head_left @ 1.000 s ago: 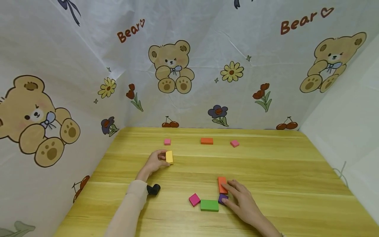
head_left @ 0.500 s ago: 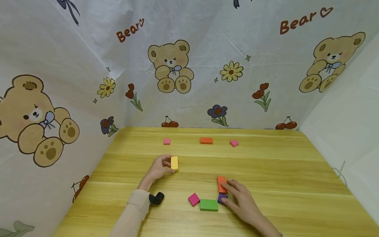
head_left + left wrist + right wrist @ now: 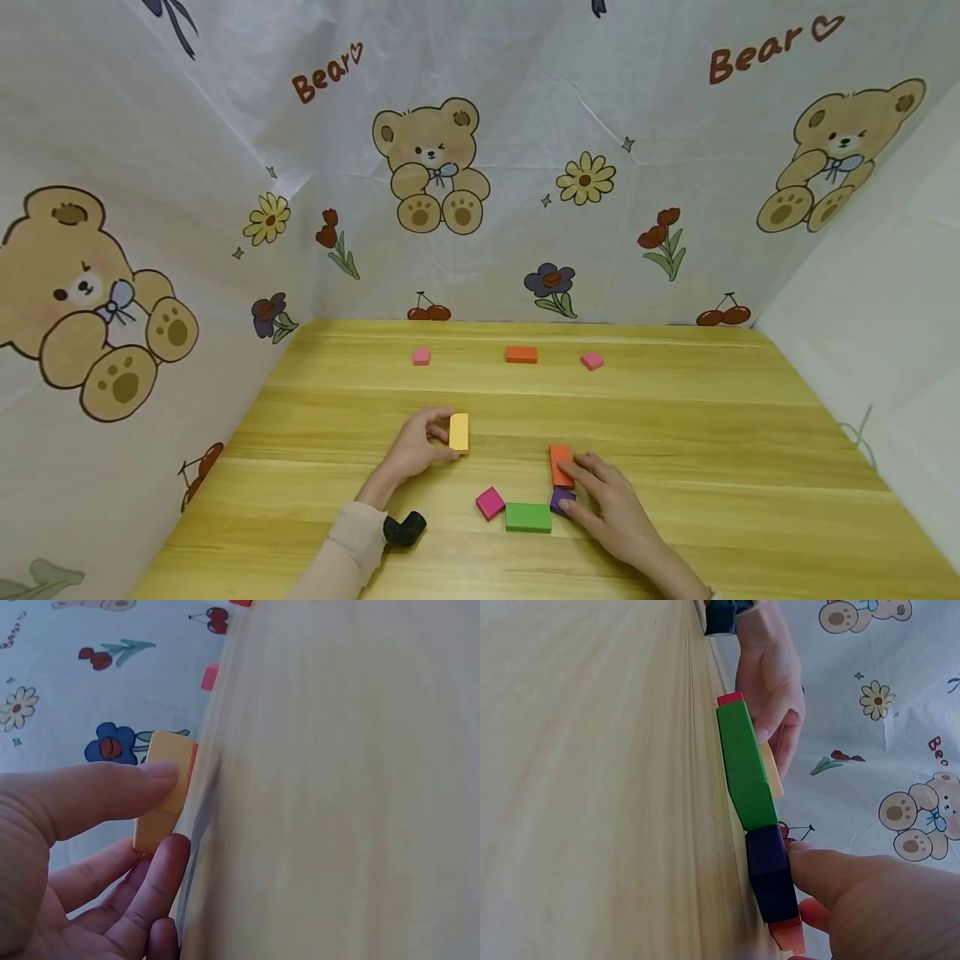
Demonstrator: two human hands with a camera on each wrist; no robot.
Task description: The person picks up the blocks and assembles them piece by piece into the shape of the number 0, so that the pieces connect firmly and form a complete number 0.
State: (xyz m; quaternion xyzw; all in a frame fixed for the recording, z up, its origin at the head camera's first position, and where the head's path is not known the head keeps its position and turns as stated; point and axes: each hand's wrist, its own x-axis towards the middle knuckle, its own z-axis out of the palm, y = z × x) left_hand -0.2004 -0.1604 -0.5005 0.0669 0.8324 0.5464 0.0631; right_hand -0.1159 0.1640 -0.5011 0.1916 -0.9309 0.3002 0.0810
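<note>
My left hand (image 3: 416, 450) pinches a yellow rectangular block (image 3: 459, 433) between thumb and fingers; in the left wrist view the thumb lies across the yellow block (image 3: 166, 791). To the right, my right hand (image 3: 617, 510) rests with extended fingers against an orange block (image 3: 560, 465) and a small purple block (image 3: 562, 501). Its index finger touches the orange one, its thumb the purple one. A green block (image 3: 528, 517) lies beside the purple block, and a magenta block (image 3: 491, 503), turned at an angle, meets the green one's left end.
Along the back of the wooden table (image 3: 675, 400) lie a pink block (image 3: 422, 357), another orange block (image 3: 521, 355) and a second pink block (image 3: 592, 361). A black device (image 3: 406, 529) sits at the left wrist. A bear-print cloth (image 3: 510, 167) rises behind the table.
My left hand has carried the yellow block rightward and nearer the front of the table, toward the grouped blocks. My right hand has stayed at the orange and purple blocks.
</note>
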